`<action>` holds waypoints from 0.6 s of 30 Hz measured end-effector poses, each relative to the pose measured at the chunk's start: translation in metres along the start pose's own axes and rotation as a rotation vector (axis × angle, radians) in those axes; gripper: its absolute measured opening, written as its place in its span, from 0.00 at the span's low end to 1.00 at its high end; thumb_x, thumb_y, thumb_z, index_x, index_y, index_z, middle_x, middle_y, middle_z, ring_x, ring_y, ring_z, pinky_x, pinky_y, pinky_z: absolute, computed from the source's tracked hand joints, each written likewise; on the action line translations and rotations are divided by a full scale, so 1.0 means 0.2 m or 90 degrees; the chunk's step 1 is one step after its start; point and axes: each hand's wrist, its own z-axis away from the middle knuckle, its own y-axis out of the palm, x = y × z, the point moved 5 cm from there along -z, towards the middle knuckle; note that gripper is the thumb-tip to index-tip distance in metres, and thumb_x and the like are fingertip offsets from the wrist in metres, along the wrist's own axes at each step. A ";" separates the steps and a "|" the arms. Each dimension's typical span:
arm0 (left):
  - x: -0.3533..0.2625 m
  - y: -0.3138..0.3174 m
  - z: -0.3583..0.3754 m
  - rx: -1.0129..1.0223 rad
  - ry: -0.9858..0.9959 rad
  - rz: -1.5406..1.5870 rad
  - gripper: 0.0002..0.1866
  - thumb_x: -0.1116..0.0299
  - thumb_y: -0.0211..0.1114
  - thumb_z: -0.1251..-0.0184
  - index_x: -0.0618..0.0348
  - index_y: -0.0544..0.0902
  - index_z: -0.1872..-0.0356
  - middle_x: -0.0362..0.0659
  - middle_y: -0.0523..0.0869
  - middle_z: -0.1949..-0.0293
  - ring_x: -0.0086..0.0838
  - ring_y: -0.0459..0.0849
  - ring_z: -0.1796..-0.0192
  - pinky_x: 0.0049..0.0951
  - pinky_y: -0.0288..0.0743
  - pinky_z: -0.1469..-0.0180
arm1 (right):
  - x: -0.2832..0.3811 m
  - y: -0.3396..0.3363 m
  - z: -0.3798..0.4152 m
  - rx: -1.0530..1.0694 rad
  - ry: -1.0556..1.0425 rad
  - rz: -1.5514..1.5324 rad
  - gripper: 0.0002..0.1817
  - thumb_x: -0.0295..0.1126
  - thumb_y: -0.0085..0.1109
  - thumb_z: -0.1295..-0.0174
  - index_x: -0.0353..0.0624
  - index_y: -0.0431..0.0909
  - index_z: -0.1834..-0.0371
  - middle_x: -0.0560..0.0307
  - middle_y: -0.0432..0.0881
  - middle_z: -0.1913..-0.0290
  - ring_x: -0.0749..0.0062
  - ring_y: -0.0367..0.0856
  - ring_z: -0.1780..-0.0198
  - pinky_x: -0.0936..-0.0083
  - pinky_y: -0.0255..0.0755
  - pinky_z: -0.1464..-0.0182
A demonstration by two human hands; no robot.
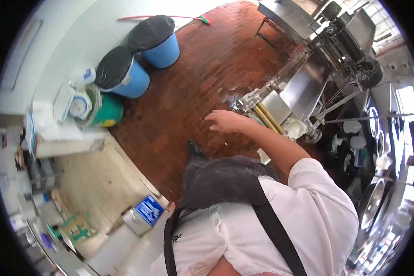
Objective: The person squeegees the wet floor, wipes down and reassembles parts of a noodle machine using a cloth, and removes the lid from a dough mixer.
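Head view, tilted hard, looking down over the person's own shoulder. One hand [226, 121] is out on a bare arm from a white short sleeve, fingers loosely spread, palm down, gripping nothing. From the shoulder it reads as the right hand, but with the tilt that's not certain. The other hand is out of frame.

The hand hovers over the red brick floor [188, 92], just beside the near end of a steel machine [303, 87]. Closest parts: a steel chute plate [275, 106] and two yellowish rollers [267, 118] just right of the fingers. Can't tell if the fingertips touch them. A lump of white dough [295, 128] sits at the roller end, near the forearm.

A dark apron with a black strap [275, 230] lies over the white shirt.

Well apart from the hand: two blue bins [138, 83] with black liners, a green bucket [106, 110], a dial scale [79, 106] on a white worktop [64, 138], and a broom [170, 17] lying by the wall.
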 end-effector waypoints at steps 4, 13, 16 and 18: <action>-0.70 -0.80 -0.69 -0.065 0.081 -0.097 0.42 0.52 0.66 0.30 0.70 0.60 0.25 0.65 0.71 0.30 0.52 0.72 0.29 0.42 0.64 0.27 | -0.21 -0.23 -0.18 0.093 0.273 -0.017 0.26 0.39 0.64 0.34 0.42 0.75 0.35 0.44 0.80 0.41 0.45 0.77 0.37 0.57 0.72 0.36; -3.45 -1.99 -1.49 -0.146 0.467 0.072 0.49 0.43 0.70 0.35 0.60 0.59 0.21 0.60 0.61 0.23 0.52 0.58 0.21 0.46 0.59 0.25 | -0.85 -0.55 -0.47 -0.173 0.485 -0.200 0.24 0.38 0.66 0.33 0.43 0.78 0.36 0.43 0.85 0.44 0.50 0.83 0.41 0.59 0.76 0.39; -4.10 -2.00 -1.36 0.028 0.397 0.346 0.50 0.45 0.67 0.31 0.53 0.50 0.18 0.50 0.56 0.19 0.43 0.54 0.18 0.58 0.50 0.24 | -1.08 -0.76 -0.82 -0.174 0.502 -0.202 0.23 0.38 0.66 0.33 0.43 0.78 0.36 0.43 0.86 0.46 0.51 0.84 0.42 0.59 0.77 0.40; -4.42 -2.00 -1.61 0.142 0.422 0.436 0.50 0.44 0.65 0.29 0.46 0.45 0.16 0.44 0.52 0.17 0.42 0.52 0.17 0.65 0.48 0.25 | -1.21 -0.88 -1.07 -0.180 0.461 -0.201 0.23 0.38 0.65 0.33 0.42 0.78 0.37 0.44 0.86 0.47 0.52 0.84 0.43 0.59 0.77 0.41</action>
